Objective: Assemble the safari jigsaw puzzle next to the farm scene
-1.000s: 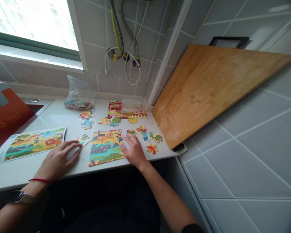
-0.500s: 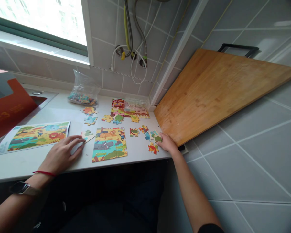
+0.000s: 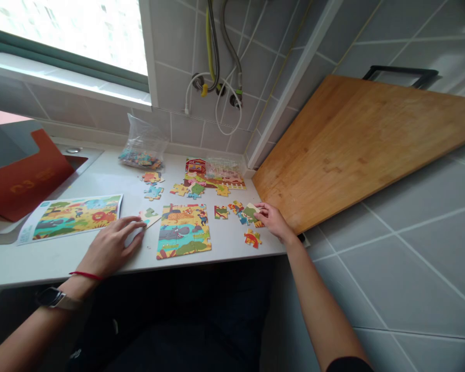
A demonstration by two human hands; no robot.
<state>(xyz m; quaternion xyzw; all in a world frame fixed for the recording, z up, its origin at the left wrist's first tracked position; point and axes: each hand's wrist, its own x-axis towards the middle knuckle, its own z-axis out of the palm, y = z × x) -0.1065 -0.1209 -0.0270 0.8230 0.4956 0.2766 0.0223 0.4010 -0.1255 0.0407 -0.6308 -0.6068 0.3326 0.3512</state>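
A partly built jigsaw block (image 3: 183, 231) with a hippo and water lies near the front edge of the white counter (image 3: 54, 258). My left hand (image 3: 110, 247) rests flat on the counter left of it, fingertips by a loose piece (image 3: 149, 215). My right hand (image 3: 273, 221) is at the right end of the counter, fingers pinched on a green puzzle piece (image 3: 251, 211) lifted slightly above other loose pieces (image 3: 237, 208). An orange piece (image 3: 252, 238) lies just in front of that hand.
A reference picture sheet (image 3: 74, 217) lies at left, beside a red folder (image 3: 21, 175). A plastic bag of pieces (image 3: 141, 150) and a second assembled strip (image 3: 211, 177) sit at the back. A big wooden cutting board (image 3: 356, 139) leans on the tiled wall at right.
My right hand moved from the assembled block to the right edge of the counter, closed on a green piece and lifted it. My left hand stayed put. The view shifted slightly.
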